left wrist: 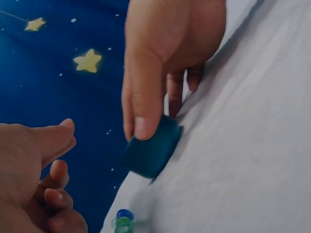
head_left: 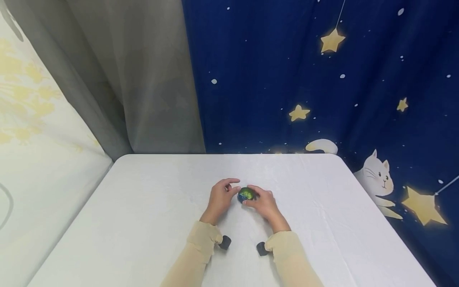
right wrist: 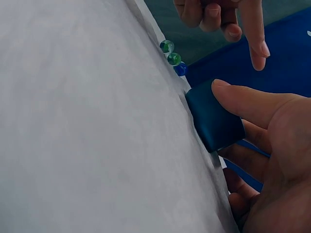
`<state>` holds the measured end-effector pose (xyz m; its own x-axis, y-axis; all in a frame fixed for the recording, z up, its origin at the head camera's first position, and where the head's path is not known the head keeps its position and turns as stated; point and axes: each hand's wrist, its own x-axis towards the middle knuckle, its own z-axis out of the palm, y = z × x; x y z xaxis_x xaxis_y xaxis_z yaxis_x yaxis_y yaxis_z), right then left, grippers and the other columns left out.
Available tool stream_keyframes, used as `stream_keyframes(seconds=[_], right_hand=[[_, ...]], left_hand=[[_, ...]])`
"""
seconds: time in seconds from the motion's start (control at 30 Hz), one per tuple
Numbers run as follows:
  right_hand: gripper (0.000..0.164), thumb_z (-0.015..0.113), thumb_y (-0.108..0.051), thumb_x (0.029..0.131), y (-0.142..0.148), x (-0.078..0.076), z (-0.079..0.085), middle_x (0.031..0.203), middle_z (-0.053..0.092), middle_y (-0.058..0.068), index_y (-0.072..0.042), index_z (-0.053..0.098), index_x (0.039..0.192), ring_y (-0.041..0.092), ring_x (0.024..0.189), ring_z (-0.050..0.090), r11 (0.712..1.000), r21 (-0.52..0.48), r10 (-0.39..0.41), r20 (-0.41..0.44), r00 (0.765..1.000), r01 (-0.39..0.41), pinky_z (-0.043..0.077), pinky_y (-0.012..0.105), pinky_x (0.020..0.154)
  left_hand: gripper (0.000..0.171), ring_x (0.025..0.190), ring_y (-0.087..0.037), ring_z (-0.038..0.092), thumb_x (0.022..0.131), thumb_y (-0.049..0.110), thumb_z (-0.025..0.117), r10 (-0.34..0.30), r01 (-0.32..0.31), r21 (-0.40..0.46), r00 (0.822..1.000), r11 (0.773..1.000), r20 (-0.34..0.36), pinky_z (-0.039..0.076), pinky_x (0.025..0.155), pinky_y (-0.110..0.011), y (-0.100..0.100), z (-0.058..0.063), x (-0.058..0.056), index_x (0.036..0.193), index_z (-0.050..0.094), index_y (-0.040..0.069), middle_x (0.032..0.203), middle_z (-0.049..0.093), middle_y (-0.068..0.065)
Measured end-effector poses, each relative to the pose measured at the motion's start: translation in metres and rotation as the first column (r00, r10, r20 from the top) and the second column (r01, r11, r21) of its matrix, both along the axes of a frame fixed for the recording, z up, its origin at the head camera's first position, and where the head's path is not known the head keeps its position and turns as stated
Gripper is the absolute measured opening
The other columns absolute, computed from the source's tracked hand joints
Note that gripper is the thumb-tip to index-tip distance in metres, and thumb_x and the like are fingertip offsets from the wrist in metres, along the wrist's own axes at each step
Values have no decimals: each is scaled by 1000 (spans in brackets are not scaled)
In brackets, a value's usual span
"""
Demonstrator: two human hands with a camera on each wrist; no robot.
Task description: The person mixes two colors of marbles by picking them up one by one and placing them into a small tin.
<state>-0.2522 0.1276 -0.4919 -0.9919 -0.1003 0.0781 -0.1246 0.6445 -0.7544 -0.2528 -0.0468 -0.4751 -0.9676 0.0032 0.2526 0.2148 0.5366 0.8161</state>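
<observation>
My right hand (head_left: 266,203) grips a small teal container (right wrist: 215,116) by its side, thumb on the near face and fingers on the other. The container stands low at the white tabletop in both wrist views. From above, its round top (head_left: 245,194) shows bright green and blue inside a dark edge. My left hand (head_left: 220,198) hovers just left of it, thumb and forefinger stretched out, other fingers loosely bent, holding nothing. Clear green and blue glass marbles (right wrist: 174,59) sit in a short row beside the container in the right wrist view, on the left hand's side.
A white cloth covers the table (head_left: 161,223), whose far edge meets a grey curtain (head_left: 157,79) and a dark blue curtain (head_left: 265,79) with stars and a cat. Black wrist pieces (head_left: 225,242) stick out from both beige sleeves (head_left: 190,255) low over the cloth.
</observation>
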Motion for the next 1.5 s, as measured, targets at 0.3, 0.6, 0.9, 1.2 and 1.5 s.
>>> stream_keyframes(seconds=[0.3,0.6,0.9,1.2,1.5], right_hand=[[58,83,-23,76,0,0,3,131,59,13,-16,62,130,40,126,45,1000,-15,-11,47,999,12,33,56,103],[60,84,-25,75,0,-2,2,133,58,13,-17,61,131,40,126,46,1000,-8,-6,52,999,6,32,56,103],[61,84,-25,75,-1,-2,-1,133,58,12,-18,61,131,40,127,45,1000,-20,-9,44,999,10,32,56,104],[62,84,-25,74,-2,-2,-3,134,58,12,-19,61,131,40,127,45,1000,-23,-10,48,999,11,31,57,103],[63,84,-26,74,-1,-2,-2,134,58,12,-19,61,132,41,127,44,999,-29,-14,62,998,16,31,58,103]], left_hand=[[23,64,-15,46,87,17,74,20,-20,-11,999,1000,50,40,61,-29,-18,1,-5,109,72,15,74,52,2],[24,69,-17,47,86,17,75,59,-54,-50,991,997,119,39,65,-32,-30,3,-8,109,72,15,76,53,0],[20,68,-17,47,84,20,76,80,-67,-80,980,995,183,38,65,-32,-38,-2,-9,103,74,14,74,52,0],[13,69,-19,52,82,22,76,135,-95,-157,953,983,270,42,66,-36,-43,-7,-6,92,74,15,75,58,0],[13,85,-23,59,80,24,79,159,-93,-212,936,973,316,46,80,-43,-43,-6,-4,89,74,16,93,67,-3]])
